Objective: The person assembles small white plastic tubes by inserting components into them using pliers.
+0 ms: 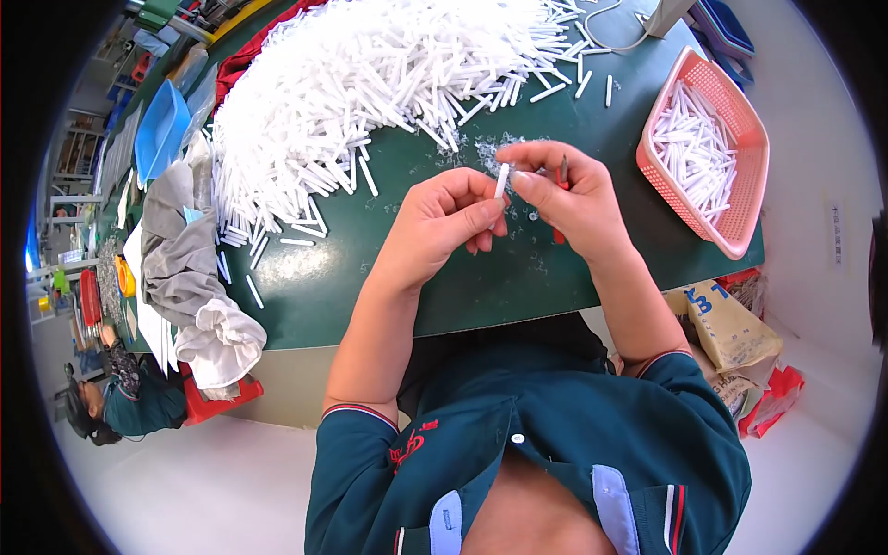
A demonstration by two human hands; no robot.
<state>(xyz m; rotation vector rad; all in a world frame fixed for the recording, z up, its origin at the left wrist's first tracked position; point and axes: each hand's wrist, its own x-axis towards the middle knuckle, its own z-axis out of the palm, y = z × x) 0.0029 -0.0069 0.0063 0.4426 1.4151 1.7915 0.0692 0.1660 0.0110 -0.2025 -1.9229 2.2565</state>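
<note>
My left hand (446, 220) pinches a short white plastic tube (502, 179) upright between thumb and fingers. Close beside it, my right hand (575, 196) is closed around a slim tool with a red handle (560, 237). A dark, narrow part of that tool sticks up past the fingers; its exact kind I cannot make out. The right thumb and forefinger are at the tube's upper end, and whether they touch it is unclear. Beyond both hands a large heap of similar white tubes (398, 65) covers the far part of the green table (314, 319).
A pink perforated basket (652, 153) holding many white tubes stands at the right. Clear shavings (495, 153) lie on the table around the hands. Grey and white cloths (176, 236) and a blue tray (162, 134) are at the left. Another person (139, 398) sits at the far left.
</note>
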